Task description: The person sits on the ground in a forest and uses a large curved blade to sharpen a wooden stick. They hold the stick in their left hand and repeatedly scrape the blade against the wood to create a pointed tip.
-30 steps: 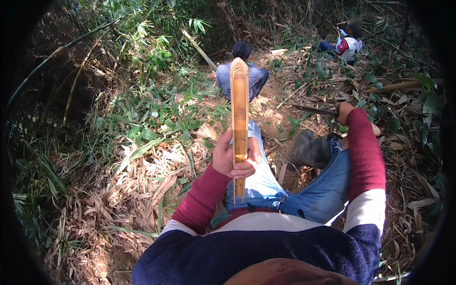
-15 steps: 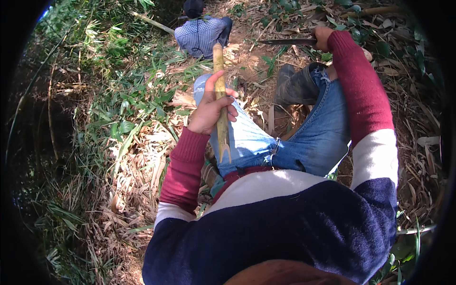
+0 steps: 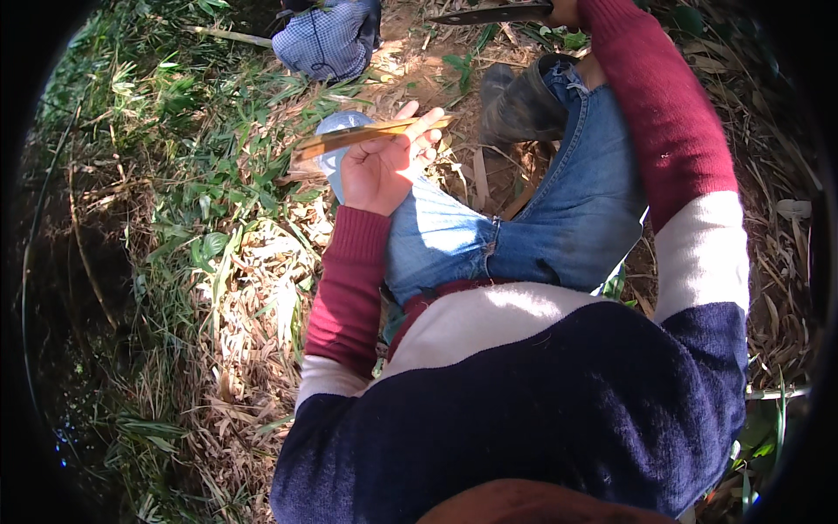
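While left hand (image 3: pixel 381 166) grips bamboo strip (image 3: pixel 371 134), right hand (image 3: pixel 566 10) seemingly clasps blade (image 3: pixel 489 14)

Left hand (image 3: pixel 384 166) gripping bamboo strip (image 3: pixel 371 134) above knee; right hand (image 3: pixel 566 10) apparently holding dark blade (image 3: pixel 489 14)

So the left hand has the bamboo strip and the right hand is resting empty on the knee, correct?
Not quite. The left hand does hold the bamboo strip, but the right hand is not empty on the knee: the head view shows it raised at the top edge, gripping a dark blade.
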The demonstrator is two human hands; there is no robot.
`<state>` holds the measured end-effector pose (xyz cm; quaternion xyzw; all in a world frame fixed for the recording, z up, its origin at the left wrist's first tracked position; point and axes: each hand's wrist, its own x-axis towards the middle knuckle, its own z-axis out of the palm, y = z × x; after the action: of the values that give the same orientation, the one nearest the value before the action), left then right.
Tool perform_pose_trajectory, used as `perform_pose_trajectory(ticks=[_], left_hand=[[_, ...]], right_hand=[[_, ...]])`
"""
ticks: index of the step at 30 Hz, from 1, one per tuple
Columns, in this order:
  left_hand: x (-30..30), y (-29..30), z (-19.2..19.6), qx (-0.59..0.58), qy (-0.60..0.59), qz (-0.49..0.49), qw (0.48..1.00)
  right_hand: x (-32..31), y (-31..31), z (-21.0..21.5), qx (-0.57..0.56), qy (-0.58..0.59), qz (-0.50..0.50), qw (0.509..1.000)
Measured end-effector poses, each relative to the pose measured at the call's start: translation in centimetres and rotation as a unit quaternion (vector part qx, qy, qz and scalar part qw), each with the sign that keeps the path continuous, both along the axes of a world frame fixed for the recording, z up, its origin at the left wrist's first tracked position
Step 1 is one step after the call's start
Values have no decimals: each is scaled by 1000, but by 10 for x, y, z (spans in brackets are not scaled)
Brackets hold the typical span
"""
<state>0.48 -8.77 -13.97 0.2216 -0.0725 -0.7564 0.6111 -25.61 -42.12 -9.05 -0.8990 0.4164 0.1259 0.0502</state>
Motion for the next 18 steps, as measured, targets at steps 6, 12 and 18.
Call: perform_pose_trajectory(ticks=[6, 12, 18], left_hand=[[27, 0, -3, 37, -252, 62, 965], [12, -3, 38, 90, -554, 85, 823], [29, -8, 47, 8, -727, 157, 669]], right_hand=[[4, -10, -4, 117, 64, -72, 989], [-1, 3, 6, 81, -32, -26, 996], [-1, 4, 10, 48, 4, -51, 998]])
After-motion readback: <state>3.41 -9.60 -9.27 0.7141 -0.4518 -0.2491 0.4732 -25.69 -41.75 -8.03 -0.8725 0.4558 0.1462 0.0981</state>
